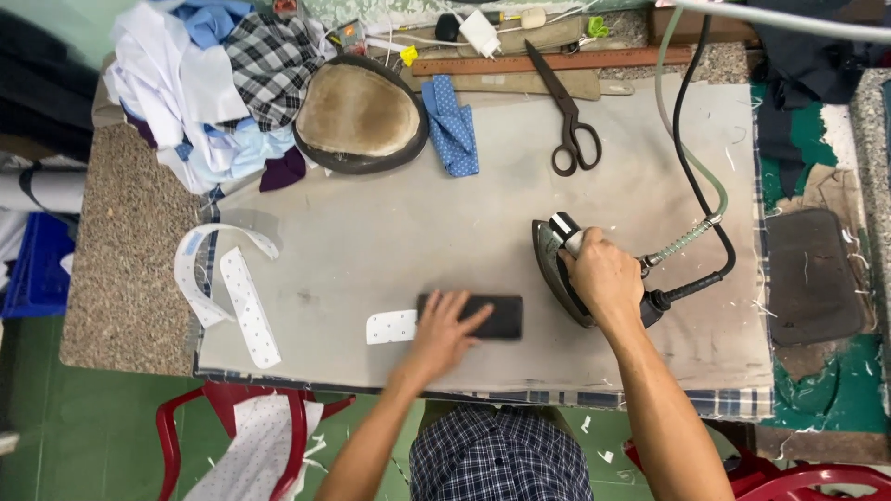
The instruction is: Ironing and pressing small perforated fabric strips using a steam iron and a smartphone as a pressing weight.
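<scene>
Left hand (444, 325) flat on one black block (483, 316); right hand (603, 275) gripping one iron (554, 269).

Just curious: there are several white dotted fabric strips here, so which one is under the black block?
The short flat strip by the left hand; the others lie loose farther left.

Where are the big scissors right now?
The scissors lie at the table's far edge, right of the folded blue dotted cloth, beside the wooden ruler.
</scene>
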